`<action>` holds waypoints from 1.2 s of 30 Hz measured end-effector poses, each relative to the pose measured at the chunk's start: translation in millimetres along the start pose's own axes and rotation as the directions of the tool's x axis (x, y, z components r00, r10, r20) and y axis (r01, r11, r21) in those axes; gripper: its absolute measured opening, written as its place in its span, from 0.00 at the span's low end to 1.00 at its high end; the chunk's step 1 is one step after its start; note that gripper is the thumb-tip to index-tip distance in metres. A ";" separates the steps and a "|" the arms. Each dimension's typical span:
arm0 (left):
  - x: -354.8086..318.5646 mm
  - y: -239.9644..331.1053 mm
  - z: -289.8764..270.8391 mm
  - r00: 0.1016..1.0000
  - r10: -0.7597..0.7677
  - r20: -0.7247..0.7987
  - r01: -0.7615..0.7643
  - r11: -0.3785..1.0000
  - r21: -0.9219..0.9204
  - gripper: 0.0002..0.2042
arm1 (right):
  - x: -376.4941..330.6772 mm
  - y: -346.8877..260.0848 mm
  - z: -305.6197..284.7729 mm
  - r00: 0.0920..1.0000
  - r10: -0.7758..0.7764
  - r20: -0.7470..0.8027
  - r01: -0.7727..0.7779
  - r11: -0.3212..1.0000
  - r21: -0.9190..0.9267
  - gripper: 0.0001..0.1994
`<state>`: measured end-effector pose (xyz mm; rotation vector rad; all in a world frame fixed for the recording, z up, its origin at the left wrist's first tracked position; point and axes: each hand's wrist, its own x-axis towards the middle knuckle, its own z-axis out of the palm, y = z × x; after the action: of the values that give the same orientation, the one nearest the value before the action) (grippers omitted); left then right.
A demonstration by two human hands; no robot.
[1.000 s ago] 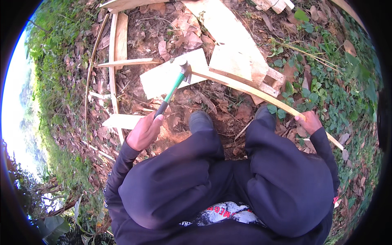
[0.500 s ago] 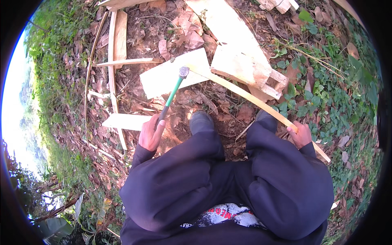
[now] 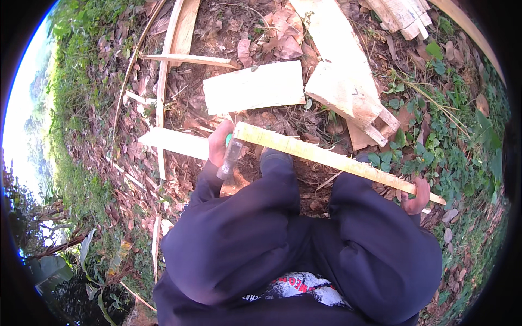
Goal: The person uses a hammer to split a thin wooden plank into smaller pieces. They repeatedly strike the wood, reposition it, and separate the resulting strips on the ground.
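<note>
We see a long, rough-edged wooden strip (image 3: pixel 321 155) spanning the near part of the leaf-strewn ground (image 3: pixel 312 196), raised in front of the knees and reaching toward the ground's weedy right edge. The right hand (image 3: pixel 416 198) grasps the strip close to its right end, a hold that probably steadies it while leaving most of its length free. The left hand (image 3: pixel 219 144), at the opposite end, is closed around a hammer (image 3: pixel 232 152); blur and overlap prevent us from telling whether hammer or hand touches the strip. Beyond lie a short board (image 3: pixel 254 87) and, to its right, a thick timber (image 3: pixel 345 98), both flat on the ground; toward the grassy left edge, a thin lath (image 3: pixel 161 125) crosses a pale board (image 3: pixel 176 142). The parted knees (image 3: pixel 356 212) apparently give both arms room.
</note>
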<state>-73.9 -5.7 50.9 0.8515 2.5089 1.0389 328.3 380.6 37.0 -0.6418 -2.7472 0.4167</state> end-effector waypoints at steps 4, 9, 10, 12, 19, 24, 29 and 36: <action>9.5 8.4 8.7 1.000 0.027 0.007 -0.025 0.982 -0.188 0.06 | 3.0 0.3 -1.3 0.999 -0.044 0.006 0.044 0.999 0.018 0.27; 16.7 28.6 18.9 0.993 0.120 -0.015 -0.119 0.954 -0.276 0.06 | 20.0 -22.5 -7.9 0.973 0.108 0.206 -0.154 0.962 0.226 0.32; 20.9 47.9 15.8 0.998 0.057 -0.021 -0.060 0.973 -0.223 0.09 | 26.5 -24.7 -9.1 0.957 0.130 0.261 -0.201 0.943 0.267 0.34; 9.2 34.9 17.7 0.995 -0.071 0.070 0.088 0.955 -0.284 0.14 | 39.2 -27.1 -10.2 0.926 0.142 0.350 -0.255 0.919 0.301 0.35; 27.9 67.5 22.8 0.993 -0.105 -0.049 0.085 0.949 -0.303 0.09 | 36.7 -26.4 10.2 0.887 0.167 0.431 -0.262 0.950 0.171 0.20; 45.5 40.1 6.0 0.880 -0.475 -0.008 0.475 0.879 0.046 0.12 | 40.9 -25.7 9.5 0.833 0.220 0.507 -0.335 0.931 0.146 0.18; 34.4 -46.6 41.4 0.977 -0.137 -0.165 0.187 0.923 0.337 0.16 | 36.5 -16.3 2.9 0.636 0.238 0.734 -0.641 0.692 0.332 0.17; 82.7 45.7 16.2 0.992 -0.118 -0.042 0.108 0.978 -0.177 0.18 | 29.7 -37.6 -12.8 0.485 0.162 0.860 -0.872 0.173 0.459 0.26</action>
<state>-112.2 80.3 68.9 0.6317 2.4317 1.2350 292.8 364.9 67.8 -1.3631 -1.9141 2.5542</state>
